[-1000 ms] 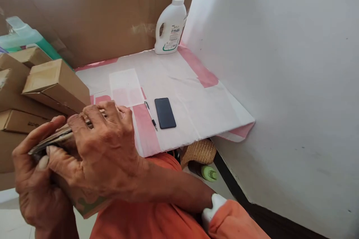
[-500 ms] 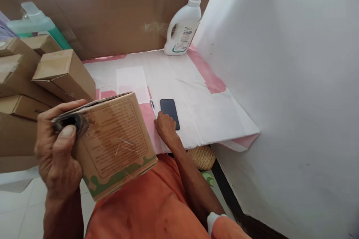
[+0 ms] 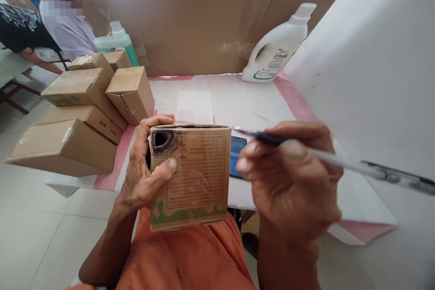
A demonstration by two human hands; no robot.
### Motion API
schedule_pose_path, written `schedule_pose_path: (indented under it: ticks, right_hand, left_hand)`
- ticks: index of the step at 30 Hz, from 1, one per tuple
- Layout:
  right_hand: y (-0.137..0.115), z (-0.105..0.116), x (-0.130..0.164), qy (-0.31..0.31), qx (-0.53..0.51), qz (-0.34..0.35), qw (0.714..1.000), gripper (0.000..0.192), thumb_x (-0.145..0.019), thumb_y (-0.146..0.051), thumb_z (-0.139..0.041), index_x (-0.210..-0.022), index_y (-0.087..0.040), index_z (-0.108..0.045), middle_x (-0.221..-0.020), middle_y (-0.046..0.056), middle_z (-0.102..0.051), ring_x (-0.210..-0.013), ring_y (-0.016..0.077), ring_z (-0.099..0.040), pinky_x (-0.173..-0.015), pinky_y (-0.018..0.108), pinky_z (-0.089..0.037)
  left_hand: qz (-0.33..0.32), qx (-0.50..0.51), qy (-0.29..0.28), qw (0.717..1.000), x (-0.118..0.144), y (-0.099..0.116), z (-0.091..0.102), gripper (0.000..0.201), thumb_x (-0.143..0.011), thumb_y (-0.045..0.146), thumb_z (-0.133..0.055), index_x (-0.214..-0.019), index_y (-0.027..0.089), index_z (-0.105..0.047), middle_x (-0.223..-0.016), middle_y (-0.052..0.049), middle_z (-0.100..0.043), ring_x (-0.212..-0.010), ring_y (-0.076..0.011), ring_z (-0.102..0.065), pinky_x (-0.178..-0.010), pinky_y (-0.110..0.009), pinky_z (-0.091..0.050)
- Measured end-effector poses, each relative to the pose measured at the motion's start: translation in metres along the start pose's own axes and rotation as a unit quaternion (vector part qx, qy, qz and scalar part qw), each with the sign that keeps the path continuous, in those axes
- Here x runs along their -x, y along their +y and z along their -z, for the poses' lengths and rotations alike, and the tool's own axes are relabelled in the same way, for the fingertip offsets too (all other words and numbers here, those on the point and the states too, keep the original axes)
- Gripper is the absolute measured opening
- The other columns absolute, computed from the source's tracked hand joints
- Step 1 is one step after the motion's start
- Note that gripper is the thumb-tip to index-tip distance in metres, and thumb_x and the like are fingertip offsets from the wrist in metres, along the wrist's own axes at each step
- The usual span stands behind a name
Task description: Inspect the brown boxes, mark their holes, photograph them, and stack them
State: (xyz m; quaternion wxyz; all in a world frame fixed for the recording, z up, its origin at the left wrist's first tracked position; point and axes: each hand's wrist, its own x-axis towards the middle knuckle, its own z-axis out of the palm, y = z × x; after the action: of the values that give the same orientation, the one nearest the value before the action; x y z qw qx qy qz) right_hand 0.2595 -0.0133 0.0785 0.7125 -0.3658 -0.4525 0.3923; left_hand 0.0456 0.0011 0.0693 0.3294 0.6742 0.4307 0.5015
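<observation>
The left hand [image 3: 144, 176] grips a small box [image 3: 190, 176] by its left edge, thumb pressed on the printed front and fingers wrapped behind, holding it upright over the lap at the counter's [image 3: 217, 95] near edge. A black scribbled patch marks the box's top left corner. The right hand [image 3: 288, 181] is raised just right of the box, fingers closed around a pen [image 3: 326, 156] that lies roughly level, tip pointing left toward the box and not touching it. A phone [image 3: 237, 156] lies on the counter, partly hidden behind the box and the right hand. A white bottle [image 3: 277, 52] stands at the far corner; stacked cartons [image 3: 84, 104] fill the left, with a green bottle [image 3: 117, 43] behind. Another person [image 3: 50, 22] sits far left. Half a second ago the right hand was down by the pen on the counter; now it has it lifted, and the box sits squarer to the view.
</observation>
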Motion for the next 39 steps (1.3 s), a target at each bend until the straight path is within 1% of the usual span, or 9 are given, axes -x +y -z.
schedule_pose_path:
  ticks: [2,4,10,19,22,27,33,36,39]
  right_hand:
    - [-0.008,-0.019,0.018,-0.06,-0.034,-0.007,0.998,0.007,-0.103,-0.033,-0.07,-0.104,-0.027,-0.071,-0.079,-0.001,-0.075,-0.055,0.0142,-0.069,-0.042,0.023,-0.048]
    - [-0.003,-0.03,0.031,-0.097,-0.049,0.001,0.994,0.005,-0.103,-0.029,-0.071,-0.105,-0.025,-0.073,-0.081,-0.001,-0.075,-0.058,0.0141,-0.07,-0.047,0.025,-0.052]
    - [0.013,-0.032,0.036,-0.101,0.042,0.064,0.992,0.011,-0.101,-0.018,-0.069,-0.105,-0.025,-0.076,-0.086,0.0,-0.077,-0.071,0.0167,-0.073,-0.067,0.032,-0.059]
    - [0.009,-0.031,0.033,-0.126,0.132,0.103,0.978,0.018,-0.097,-0.01,-0.069,-0.106,-0.025,-0.074,-0.09,-0.002,-0.076,-0.074,0.0143,-0.071,-0.072,0.03,-0.057]
    - [0.01,-0.029,0.033,-0.109,0.134,0.099,0.98,0.013,-0.098,-0.012,-0.069,-0.1,-0.024,-0.073,-0.083,-0.003,-0.072,-0.066,0.0128,-0.067,-0.065,0.028,-0.054]
    - [0.01,-0.029,0.031,-0.034,0.123,0.069,0.989,0.01,-0.101,-0.016,-0.068,-0.094,-0.022,-0.071,-0.076,-0.003,-0.068,-0.056,0.0119,-0.064,-0.053,0.026,-0.052]
    - [0.006,-0.045,0.019,-0.003,0.086,0.07,0.994,0.012,-0.103,-0.024,-0.07,-0.091,-0.022,-0.068,-0.072,-0.004,-0.068,-0.051,0.0102,-0.061,-0.046,0.022,-0.05]
    - [-0.008,-0.046,-0.003,-0.026,0.029,0.071,0.997,0.013,-0.106,-0.032,-0.069,-0.096,-0.024,-0.068,-0.083,-0.002,-0.07,-0.061,0.0124,-0.065,-0.05,0.025,-0.054]
    - [-0.014,-0.026,-0.04,0.006,0.014,0.098,0.995,0.013,-0.106,-0.034,-0.067,-0.095,-0.028,-0.063,-0.104,0.0,-0.073,-0.08,0.0164,-0.072,-0.052,0.026,-0.054]
  left_hand:
    - [-0.014,0.0,-0.007,1.0,0.001,0.002,-0.004,0.052,-0.086,0.04,-0.072,-0.134,0.026,-0.058,-0.149,-0.01,-0.06,-0.142,-0.0356,-0.056,-0.115,-0.049,-0.049]
    - [-0.03,-0.01,-0.006,0.999,0.002,0.004,-0.007,0.051,-0.085,0.043,-0.074,-0.132,0.027,-0.059,-0.146,-0.011,-0.061,-0.143,-0.0375,-0.055,-0.117,-0.053,-0.046]
    - [-0.049,-0.02,-0.018,0.998,0.004,0.005,-0.011,0.051,-0.087,0.041,-0.075,-0.133,0.029,-0.057,-0.145,-0.011,-0.059,-0.145,-0.0383,-0.052,-0.121,-0.058,-0.04]
    - [-0.047,-0.028,-0.018,0.998,0.003,0.006,-0.012,0.048,-0.088,0.04,-0.073,-0.131,0.028,-0.056,-0.141,-0.01,-0.061,-0.144,-0.0368,-0.053,-0.124,-0.059,-0.039]
    - [-0.043,-0.023,-0.02,0.999,0.003,0.005,-0.011,0.048,-0.087,0.038,-0.073,-0.131,0.028,-0.056,-0.141,-0.01,-0.061,-0.145,-0.0368,-0.052,-0.123,-0.058,-0.04]
    - [-0.054,-0.02,-0.017,0.998,0.004,0.003,-0.01,0.049,-0.084,0.033,-0.07,-0.131,0.027,-0.056,-0.141,-0.011,-0.06,-0.143,-0.0372,-0.053,-0.121,-0.057,-0.042]
    - [-0.066,-0.038,-0.021,0.997,0.008,0.003,-0.009,0.052,-0.085,0.032,-0.07,-0.134,0.027,-0.057,-0.141,-0.01,-0.06,-0.138,-0.0349,-0.056,-0.119,-0.055,-0.044]
    - [-0.06,-0.04,-0.008,0.997,0.01,0.002,-0.005,0.052,-0.083,0.032,-0.072,-0.133,0.027,-0.06,-0.143,-0.009,-0.061,-0.138,-0.0347,-0.057,-0.119,-0.053,-0.045]
    - [-0.039,-0.019,0.006,0.999,0.009,-0.002,0.002,0.055,-0.08,0.033,-0.076,-0.134,0.029,-0.063,-0.147,-0.007,-0.063,-0.14,-0.0339,-0.057,-0.118,-0.049,-0.047]
